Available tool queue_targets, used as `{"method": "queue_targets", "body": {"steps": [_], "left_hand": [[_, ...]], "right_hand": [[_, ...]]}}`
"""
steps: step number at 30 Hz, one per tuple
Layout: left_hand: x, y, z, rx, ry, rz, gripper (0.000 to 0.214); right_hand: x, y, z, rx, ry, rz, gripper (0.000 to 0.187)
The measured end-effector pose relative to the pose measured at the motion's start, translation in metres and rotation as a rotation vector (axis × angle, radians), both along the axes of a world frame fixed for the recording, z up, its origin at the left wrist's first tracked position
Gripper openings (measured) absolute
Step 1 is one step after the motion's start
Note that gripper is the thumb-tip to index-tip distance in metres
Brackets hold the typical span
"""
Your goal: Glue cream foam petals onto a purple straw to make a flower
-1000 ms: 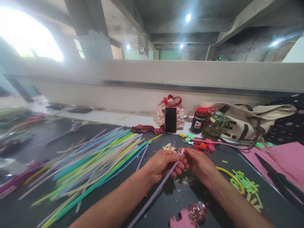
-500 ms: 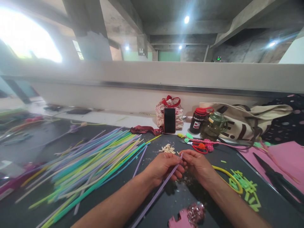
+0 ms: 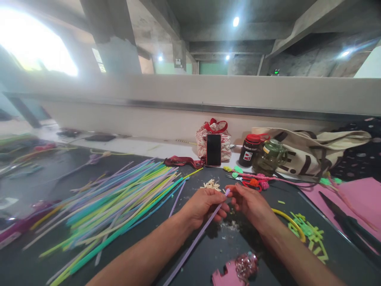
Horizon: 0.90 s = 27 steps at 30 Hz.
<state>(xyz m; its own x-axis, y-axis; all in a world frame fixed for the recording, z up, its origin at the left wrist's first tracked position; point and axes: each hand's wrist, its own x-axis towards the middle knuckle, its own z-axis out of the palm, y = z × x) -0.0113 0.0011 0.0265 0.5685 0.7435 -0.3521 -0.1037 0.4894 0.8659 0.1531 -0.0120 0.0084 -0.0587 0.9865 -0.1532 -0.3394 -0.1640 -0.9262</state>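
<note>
A long purple pipe cleaner point(image 3: 199, 237) slants up from the bottom edge to the middle of the table. Near its upper end, my left hand point(image 3: 205, 204) pinches it between thumb and fingers, with the tip poking out past the thumb. Close to that tip on the right is my right hand point(image 3: 247, 204), its fingers loosely curled and apart, with nothing visible in them. Just beyond both hands lies a small heap of short cream pieces point(image 3: 210, 185). A large pile of pastel pipe cleaners point(image 3: 125, 210) spreads out left of my left arm.
A phone point(image 3: 213, 150) leans against a patterned bag point(image 3: 201, 139). Right of it stand a black bottle point(image 3: 247, 153) and a green jug point(image 3: 269, 159). Red-handled scissors point(image 3: 238, 178), a yellow ring point(image 3: 293, 222), green cut pieces point(image 3: 309, 232) and black-handled shears point(image 3: 345, 216) lie rightward. A pink glittery item point(image 3: 238, 270) sits nearest.
My right hand's fingers have come off the pipe cleaner's tip and opened slightly to the right. My left hand keeps its pinch. The whole view has shifted a little.
</note>
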Motion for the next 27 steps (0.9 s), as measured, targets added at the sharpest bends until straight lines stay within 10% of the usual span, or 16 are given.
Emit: {"method": "queue_targets", "body": {"steps": [27], "left_hand": [[-0.0003, -0.0007, 0.0011, -0.078, -0.037, -0.042, 0.009]], "right_hand": [[0.0014, -0.0016, 0.0028, 0.011, -0.075, 0.036, 0.033]]}}
